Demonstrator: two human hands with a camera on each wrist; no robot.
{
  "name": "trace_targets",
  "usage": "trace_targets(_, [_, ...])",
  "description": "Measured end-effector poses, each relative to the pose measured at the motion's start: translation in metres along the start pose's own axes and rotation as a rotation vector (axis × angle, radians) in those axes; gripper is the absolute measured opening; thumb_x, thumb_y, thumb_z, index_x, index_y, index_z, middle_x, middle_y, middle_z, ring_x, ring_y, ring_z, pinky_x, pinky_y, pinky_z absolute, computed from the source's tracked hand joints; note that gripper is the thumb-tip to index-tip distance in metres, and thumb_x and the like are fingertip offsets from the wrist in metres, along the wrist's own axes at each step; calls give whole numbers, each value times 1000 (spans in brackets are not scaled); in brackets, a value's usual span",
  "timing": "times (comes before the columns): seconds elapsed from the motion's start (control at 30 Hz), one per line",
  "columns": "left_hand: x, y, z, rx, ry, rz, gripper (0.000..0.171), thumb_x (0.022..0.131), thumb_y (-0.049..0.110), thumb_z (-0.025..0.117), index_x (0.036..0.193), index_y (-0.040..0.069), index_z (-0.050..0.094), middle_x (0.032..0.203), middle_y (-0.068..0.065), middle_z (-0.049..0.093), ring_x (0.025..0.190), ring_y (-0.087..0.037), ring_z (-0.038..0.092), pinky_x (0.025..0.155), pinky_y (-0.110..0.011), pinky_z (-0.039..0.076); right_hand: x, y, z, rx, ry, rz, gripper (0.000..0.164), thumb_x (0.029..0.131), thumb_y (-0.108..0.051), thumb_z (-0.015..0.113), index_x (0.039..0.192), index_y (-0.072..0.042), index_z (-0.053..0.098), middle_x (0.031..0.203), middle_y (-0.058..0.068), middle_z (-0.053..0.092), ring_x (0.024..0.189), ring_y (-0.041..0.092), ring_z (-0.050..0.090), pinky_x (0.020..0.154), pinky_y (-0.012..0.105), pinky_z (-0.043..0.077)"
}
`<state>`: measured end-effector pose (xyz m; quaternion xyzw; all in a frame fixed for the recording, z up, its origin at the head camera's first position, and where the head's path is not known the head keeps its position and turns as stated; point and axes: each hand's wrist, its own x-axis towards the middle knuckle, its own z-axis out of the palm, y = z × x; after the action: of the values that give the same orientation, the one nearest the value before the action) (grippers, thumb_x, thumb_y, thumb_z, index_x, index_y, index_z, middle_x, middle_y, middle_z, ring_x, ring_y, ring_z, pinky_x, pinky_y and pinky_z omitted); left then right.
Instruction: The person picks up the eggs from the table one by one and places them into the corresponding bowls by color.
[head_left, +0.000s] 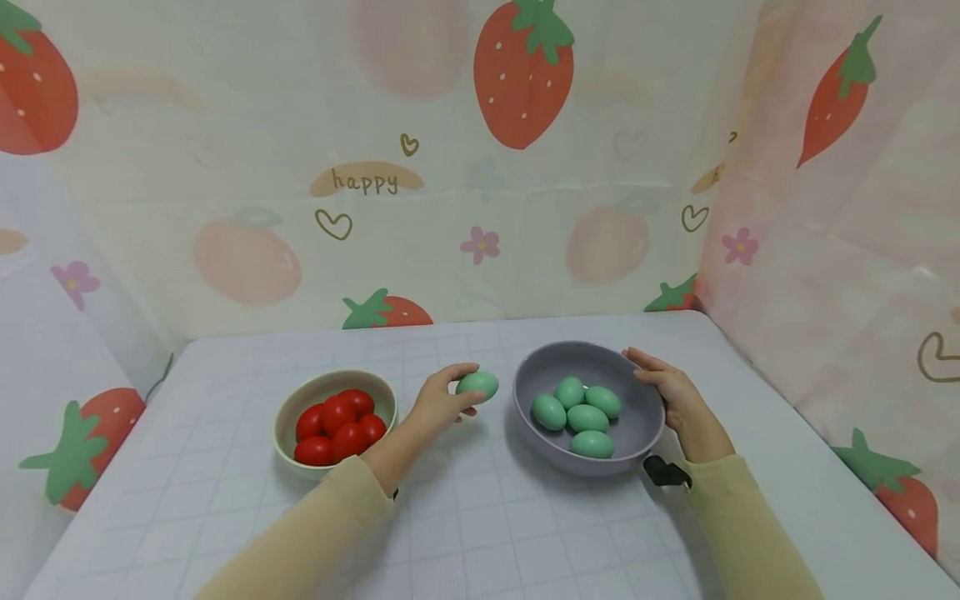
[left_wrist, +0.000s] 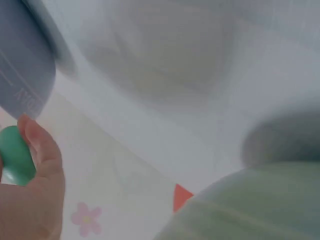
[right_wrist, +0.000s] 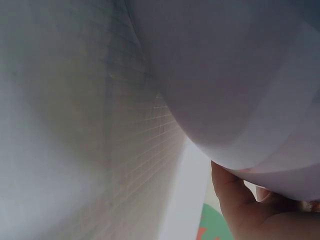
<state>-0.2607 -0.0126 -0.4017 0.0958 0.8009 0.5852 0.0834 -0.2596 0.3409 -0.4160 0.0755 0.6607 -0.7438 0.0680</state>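
My left hand pinches a green egg between thumb and fingers, above the table between two bowls. In the left wrist view the green egg shows between the fingertips, near the outside of the purple-grey bowl. Several green eggs lie in the purple-grey bowl on the right. At that bowl's right side, my right hand holds the rim, with its fingers along the outer wall. The right wrist view shows fingers against the bowl's underside; some are hidden.
A cream bowl with several red eggs stands left, close to my left forearm. Both bowls sit on a white table with a grid-patterned cover. Printed strawberry curtains close off the back and sides.
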Motion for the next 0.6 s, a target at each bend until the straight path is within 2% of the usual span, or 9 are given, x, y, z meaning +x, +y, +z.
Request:
trace_targets(0.2, [0,9,8,-24,-137,100,44,90,7,69,133,6,59,126,-10,60,89,-19,58,76,-33,48,0,2,0,1,2,6,56,101,-3,44,152,-5,18,154,-1,25,146,20,9,115,31,17])
trace_targets(0.33, [-1,13,15,-33,-249,146,43,90,7,69,132,7,60,127,-9,59,91,-16,56,76,-29,47,-2,5,0,-9,-4,14,57,101,-3,44,151,-5,18,153,-2,27,146,20,9,115,31,17])
trace_targets(0.47, [2,19,22,-63,-325,222,43,89,4,69,131,5,60,136,-10,54,91,-14,58,76,-25,48,-1,5,-1,-13,-7,-5,56,101,-5,45,151,-4,20,151,-6,34,146,21,10,115,31,18])
trace_targets(0.6, [9,24,29,-55,-392,275,45,88,4,70,131,5,60,132,-10,56,85,-12,57,75,-24,47,0,3,-1,-25,4,-12,55,101,-5,46,151,-5,23,145,-13,43,146,20,11,115,31,19])
